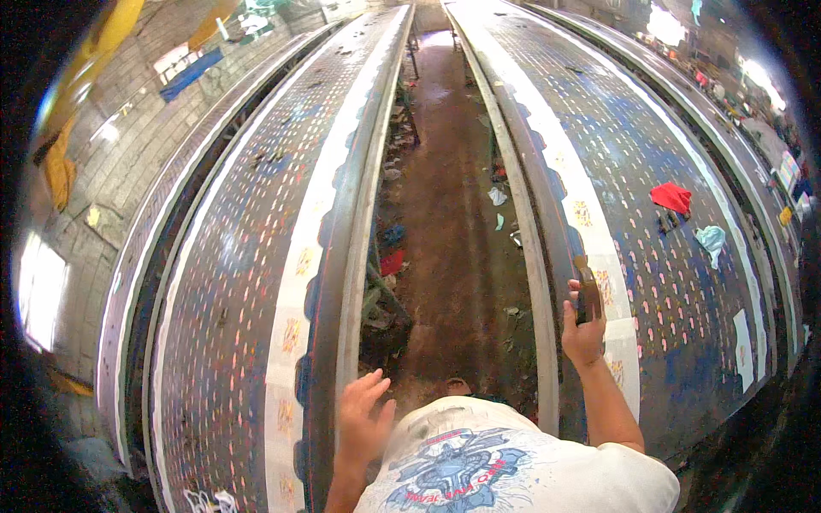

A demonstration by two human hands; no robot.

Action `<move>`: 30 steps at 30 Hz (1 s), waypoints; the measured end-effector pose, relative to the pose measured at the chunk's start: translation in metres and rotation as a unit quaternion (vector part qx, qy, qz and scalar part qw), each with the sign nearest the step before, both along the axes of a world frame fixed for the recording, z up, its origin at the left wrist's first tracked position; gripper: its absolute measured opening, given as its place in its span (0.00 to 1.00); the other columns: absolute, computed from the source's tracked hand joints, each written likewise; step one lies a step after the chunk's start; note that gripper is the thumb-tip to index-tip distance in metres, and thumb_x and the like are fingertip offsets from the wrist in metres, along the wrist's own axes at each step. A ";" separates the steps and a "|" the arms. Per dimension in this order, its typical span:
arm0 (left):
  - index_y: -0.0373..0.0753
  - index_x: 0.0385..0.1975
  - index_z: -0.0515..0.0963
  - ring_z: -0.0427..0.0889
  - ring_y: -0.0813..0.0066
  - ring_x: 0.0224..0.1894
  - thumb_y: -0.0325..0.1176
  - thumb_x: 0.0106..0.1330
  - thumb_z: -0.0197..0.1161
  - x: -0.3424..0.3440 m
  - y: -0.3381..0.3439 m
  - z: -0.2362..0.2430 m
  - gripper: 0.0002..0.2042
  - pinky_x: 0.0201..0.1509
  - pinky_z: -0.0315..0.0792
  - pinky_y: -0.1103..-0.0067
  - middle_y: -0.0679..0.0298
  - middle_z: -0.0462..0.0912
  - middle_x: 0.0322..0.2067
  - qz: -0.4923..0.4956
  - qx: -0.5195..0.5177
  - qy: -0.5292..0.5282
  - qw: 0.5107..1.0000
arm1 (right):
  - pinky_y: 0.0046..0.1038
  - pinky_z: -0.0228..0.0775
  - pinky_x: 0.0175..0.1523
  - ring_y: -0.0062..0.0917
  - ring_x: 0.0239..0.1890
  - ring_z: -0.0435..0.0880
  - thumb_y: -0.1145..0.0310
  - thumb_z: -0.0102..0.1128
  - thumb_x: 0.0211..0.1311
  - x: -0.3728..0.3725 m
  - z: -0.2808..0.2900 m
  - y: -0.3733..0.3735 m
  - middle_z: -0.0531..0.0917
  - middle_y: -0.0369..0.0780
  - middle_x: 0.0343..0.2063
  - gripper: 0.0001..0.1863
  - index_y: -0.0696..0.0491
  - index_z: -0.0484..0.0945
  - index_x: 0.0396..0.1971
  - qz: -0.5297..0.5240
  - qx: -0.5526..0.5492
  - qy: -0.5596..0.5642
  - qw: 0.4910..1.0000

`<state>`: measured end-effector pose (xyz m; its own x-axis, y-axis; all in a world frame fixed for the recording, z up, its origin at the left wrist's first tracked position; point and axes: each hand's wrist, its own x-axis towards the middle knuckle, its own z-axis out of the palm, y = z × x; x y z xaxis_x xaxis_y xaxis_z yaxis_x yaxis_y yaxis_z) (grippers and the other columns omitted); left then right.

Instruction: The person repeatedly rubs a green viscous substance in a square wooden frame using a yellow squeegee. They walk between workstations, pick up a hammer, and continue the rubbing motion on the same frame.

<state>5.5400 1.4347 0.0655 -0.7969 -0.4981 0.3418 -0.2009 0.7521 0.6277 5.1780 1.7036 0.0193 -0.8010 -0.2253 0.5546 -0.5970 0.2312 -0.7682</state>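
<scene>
The person stands in the aisle between two long worktops, the left worktop (231,342) and the right worktop (676,393), both dark and covered with rows of small coloured marks. The right hand (585,338) is closed around a narrow brown tool (589,295), which stands up from the grip over the aisle-side part of the right worktop, by the right white strip (627,338). Whether the tool touches the strip cannot be told. The left hand (366,419) is blurred, its fingers loosely spread and holding nothing, near the aisle-side edge of the left worktop.

As for progress, yellow-brown motifs (582,214) show at intervals along the right strip, and similar ones lie on the left white strip (286,376). Both strips seem to carry marks along much of their nearer length; the far ends are too small and bright to judge, so what is left cannot be told.

No container can be made out with certainty; a small yellow object (784,215) at the far right is too small to identify. A crumpled red cloth (671,198) and a pale blue cloth (711,244) lie on the right worktop, and scraps litter the aisle floor (453,214).
</scene>
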 end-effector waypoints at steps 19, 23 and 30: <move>0.42 0.61 0.87 0.83 0.48 0.69 0.27 0.62 0.79 -0.363 -0.205 -0.020 0.24 0.77 0.71 0.53 0.53 0.87 0.66 -0.215 -0.026 0.021 0.976 | 0.43 0.82 0.58 0.49 0.53 0.89 0.86 0.70 0.61 -0.185 0.016 -0.070 0.87 0.50 0.51 0.17 0.58 0.81 0.49 -0.060 0.155 0.112 0.980; 0.41 0.61 0.88 0.83 0.47 0.69 0.28 0.63 0.79 -0.421 -0.263 -0.032 0.24 0.76 0.71 0.54 0.53 0.88 0.65 -0.173 -0.013 0.023 0.985 | 0.35 0.83 0.57 0.34 0.50 0.91 0.83 0.71 0.68 -0.272 0.013 -0.166 0.88 0.46 0.50 0.14 0.58 0.82 0.50 0.010 0.071 -0.016 0.997; 0.40 0.59 0.89 0.86 0.48 0.66 0.25 0.64 0.78 -0.538 -0.354 -0.025 0.22 0.74 0.75 0.57 0.52 0.90 0.63 -0.114 0.101 0.077 0.985 | 0.31 0.82 0.62 0.26 0.51 0.91 0.79 0.71 0.72 -0.379 0.052 -0.322 0.91 0.40 0.47 0.20 0.57 0.83 0.61 0.117 0.126 -0.155 0.973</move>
